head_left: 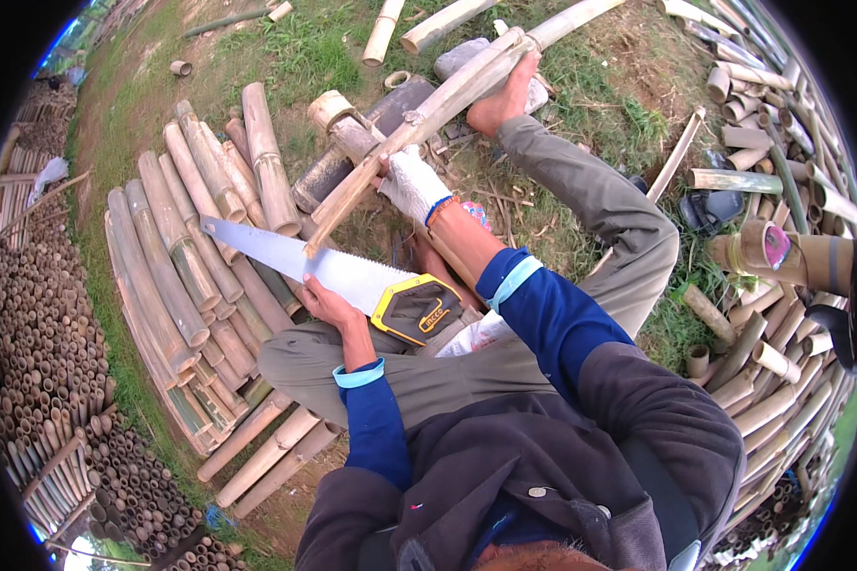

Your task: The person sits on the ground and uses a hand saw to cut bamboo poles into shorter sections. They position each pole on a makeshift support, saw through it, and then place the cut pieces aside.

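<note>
Pinching the near edge of a silver-bladed handsaw (338, 276) with the bare left hand (330, 306), thumb up against the steel. Clenching a long, pale tan bamboo pole (467, 88) in the white-gloved right hand (412, 186). Resting at right, by its yellow-and-black handle (417, 309), over grey-green trousers (457, 376); pointing left and far across a stack of cut tan bamboo lengths (169, 268). Counting one saw, two hands, three lengths at the stack's near end. Cannot count the overlapping remainder, nor make out the left fingers beneath the blade.
</note>
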Tool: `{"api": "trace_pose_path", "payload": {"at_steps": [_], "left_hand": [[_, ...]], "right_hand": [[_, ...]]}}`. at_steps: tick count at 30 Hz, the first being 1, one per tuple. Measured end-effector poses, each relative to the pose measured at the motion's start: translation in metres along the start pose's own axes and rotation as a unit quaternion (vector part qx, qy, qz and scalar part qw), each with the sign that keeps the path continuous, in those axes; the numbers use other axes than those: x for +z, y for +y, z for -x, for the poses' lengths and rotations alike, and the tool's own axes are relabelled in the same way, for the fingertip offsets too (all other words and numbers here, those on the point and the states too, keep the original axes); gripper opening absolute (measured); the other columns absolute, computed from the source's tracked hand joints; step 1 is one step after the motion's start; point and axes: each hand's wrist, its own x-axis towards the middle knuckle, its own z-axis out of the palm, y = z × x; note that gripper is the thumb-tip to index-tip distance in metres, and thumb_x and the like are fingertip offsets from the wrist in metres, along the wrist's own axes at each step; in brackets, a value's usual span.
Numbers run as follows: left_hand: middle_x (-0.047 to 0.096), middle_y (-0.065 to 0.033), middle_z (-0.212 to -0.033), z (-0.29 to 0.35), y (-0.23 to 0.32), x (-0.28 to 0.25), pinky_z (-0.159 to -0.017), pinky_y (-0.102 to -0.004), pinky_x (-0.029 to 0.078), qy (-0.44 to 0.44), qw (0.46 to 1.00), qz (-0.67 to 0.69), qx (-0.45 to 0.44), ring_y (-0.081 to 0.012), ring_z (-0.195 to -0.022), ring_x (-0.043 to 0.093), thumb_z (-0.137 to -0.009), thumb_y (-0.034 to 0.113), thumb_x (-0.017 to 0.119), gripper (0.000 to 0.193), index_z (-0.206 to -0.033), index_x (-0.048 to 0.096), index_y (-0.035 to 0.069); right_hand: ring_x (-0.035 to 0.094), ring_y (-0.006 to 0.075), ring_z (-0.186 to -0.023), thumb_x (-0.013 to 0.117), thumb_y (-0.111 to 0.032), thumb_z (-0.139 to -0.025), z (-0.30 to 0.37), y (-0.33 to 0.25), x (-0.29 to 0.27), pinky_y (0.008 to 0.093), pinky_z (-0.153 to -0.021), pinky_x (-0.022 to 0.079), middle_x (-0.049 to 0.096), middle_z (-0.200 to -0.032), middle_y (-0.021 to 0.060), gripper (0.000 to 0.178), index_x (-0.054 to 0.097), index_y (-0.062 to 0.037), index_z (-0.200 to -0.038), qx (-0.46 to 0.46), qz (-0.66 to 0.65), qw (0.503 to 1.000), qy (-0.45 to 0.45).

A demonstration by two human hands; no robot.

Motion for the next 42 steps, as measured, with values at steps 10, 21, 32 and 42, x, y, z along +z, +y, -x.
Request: {"api": "trace_pose_path", "payload": {"at_steps": [10, 21, 32, 42], "left_hand": [[0.068, -0.0079, -0.108, 0.005, 0.005, 0.001, -0.083, -0.0359, 0.054, 0.011, 1.0, 0.003, 0.003, -0.0187, -0.094, 0.064, -0.115, 0.036, 0.06, 0.041, -0.122, 0.068, -0.004], [0.075, -0.0074, -0.115, 0.016, 0.031, 0.014, -0.083, -0.0335, 0.057, -0.002, 0.999, 0.017, -0.049, -0.0167, -0.097, 0.071, -0.113, 0.039, 0.064, 0.048, -0.133, 0.07, -0.004], [0.073, -0.0081, -0.106, 0.014, 0.023, 0.009, -0.072, -0.0357, 0.057, 0.024, 0.998, 0.017, -0.06, -0.0172, -0.085, 0.071, -0.115, 0.03, 0.06, 0.037, -0.132, 0.065, -0.003], [0.073, -0.012, -0.114, 0.009, 0.015, 0.01, -0.081, -0.0376, 0.057, -0.011, 1.0, 0.001, -0.011, -0.02, -0.094, 0.07, -0.116, 0.031, 0.06, 0.042, -0.133, 0.065, -0.006]], "right_hand": [[0.067, 0.0301, -0.117, 0.061, -0.003, -0.108, -0.002, -0.003, 0.003, 0.0488, -0.099, 0.062, 0.059, -0.126, 0.0126, 0.027, 0.046, -0.0105, -0.129, 0.015, 0.025, 1.0, 0.011], [0.07, 0.0342, -0.119, 0.063, -0.003, -0.107, -0.003, -0.007, -0.001, 0.0522, -0.103, 0.064, 0.059, -0.13, 0.0154, 0.034, 0.042, -0.0087, -0.134, -0.028, 0.025, 0.998, -0.041], [0.068, 0.0408, -0.126, 0.063, -0.004, -0.109, -0.01, -0.008, -0.002, 0.0576, -0.11, 0.06, 0.053, -0.14, 0.0202, 0.059, 0.027, -0.0097, -0.155, -0.038, 0.014, 0.996, -0.082], [0.062, 0.0319, -0.121, 0.058, -0.004, -0.108, -0.002, -0.01, 0.018, 0.0526, -0.103, 0.062, 0.053, -0.133, 0.018, 0.034, 0.036, -0.0062, -0.134, -0.079, 0.097, 0.992, 0.001]]}}
